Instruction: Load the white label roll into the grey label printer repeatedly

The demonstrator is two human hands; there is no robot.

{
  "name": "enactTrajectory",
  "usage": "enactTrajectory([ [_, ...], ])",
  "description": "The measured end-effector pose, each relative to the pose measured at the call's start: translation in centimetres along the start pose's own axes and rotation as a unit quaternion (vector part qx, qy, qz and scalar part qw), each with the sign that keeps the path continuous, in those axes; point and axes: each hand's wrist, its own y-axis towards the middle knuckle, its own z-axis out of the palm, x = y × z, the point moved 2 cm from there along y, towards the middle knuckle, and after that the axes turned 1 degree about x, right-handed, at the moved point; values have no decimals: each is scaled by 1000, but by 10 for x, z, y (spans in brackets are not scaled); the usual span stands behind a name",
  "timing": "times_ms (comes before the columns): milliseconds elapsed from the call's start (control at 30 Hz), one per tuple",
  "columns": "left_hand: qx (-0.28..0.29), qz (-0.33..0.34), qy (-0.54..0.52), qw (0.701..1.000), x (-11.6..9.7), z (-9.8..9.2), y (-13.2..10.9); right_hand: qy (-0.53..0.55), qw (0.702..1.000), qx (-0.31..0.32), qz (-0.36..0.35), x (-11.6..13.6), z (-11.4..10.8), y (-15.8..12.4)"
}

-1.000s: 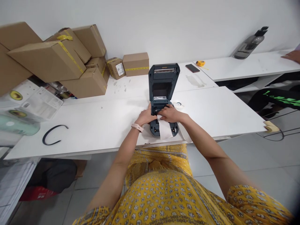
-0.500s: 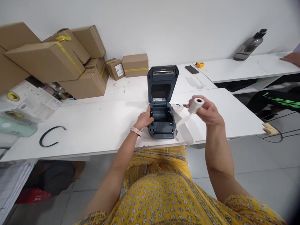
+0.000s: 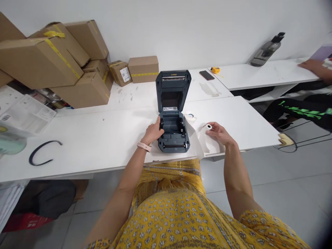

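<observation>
We work at a white table (image 3: 119,145), the printer (image 3: 172,133) just inside its front edge, tabletop stretching left to a dark curved band (image 3: 32,156) and right past our right hand (image 3: 220,133), which pinches a dark-cored paper roll (image 3: 209,127) above loose paper (image 3: 210,143). Our left hand (image 3: 153,133) rests on the blue-grey printer's left wall, thumb and forefinger parted; its grip we cannot tell. The lid (image 3: 172,90) stands raised, the bay exposed.

L hand (image 3: 153,132) fwd, thumb (image 3: 161,132) spread — R hand (image 3: 220,133) angled inward, fingers (image 3: 213,125) curled.
</observation>
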Motion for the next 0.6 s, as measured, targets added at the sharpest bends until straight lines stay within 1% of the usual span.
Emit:
enactTrajectory([
  [133, 21, -6, 13, 1000, -3, -4, -3, -35, 999, 1, -8, 1, 6, 18],
  [233, 32, -5, 25, 999, -5, -6, -5, -55, 998, 6, -22, 3, 5, 23],
  [300, 35, -5, 29, 999, -5, -6, -5, -42, 998, -3, -45, 10, 2, 23],
  [367, 41, -1, 31, 999, -5, -7, -5, -44, 996, -7, -72, 23, 1, 24],
  [400, 42, 0, 31, 999, -6, -7, -4, -65, 995, 1, -78, 30, 3, 26],
  [467, 41, 0, 30, 999, -6, -8, -4, -141, 987, 29, -72, 45, 11, 36],
  [533, 37, -1, 25, 999, -6, -8, -4, -234, 969, 52, -60, 58, 25, 50],
  [600, 34, 1, 17, 999, -6, -8, -5, -318, 945, 59, -55, 65, 40, 67],
])
